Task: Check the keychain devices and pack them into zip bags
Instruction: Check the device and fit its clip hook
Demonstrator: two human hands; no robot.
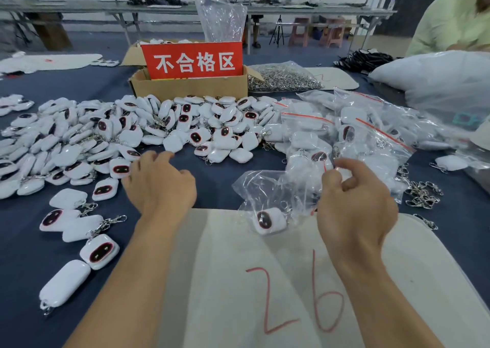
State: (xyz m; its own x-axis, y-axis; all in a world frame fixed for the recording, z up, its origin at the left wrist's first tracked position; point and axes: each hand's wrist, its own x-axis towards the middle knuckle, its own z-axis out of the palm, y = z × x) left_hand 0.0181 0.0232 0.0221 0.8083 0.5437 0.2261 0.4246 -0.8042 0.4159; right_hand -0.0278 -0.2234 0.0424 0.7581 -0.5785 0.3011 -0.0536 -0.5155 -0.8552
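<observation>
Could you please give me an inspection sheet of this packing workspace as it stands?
Surface: dark blue tablecloth, white mat marked 26.
Job's things: loose keychain devices heaped left; filled zip bags right; one bagged device in the held zip bag.
Clutter: cardboard box with red sign, bag of metal rings, loose clasps.
Hands: left hand at the heap, holding nothing; right hand pinches held zip bag.
Cables: nothing seen.
Surroundings: second person, folding tables behind.
</observation>
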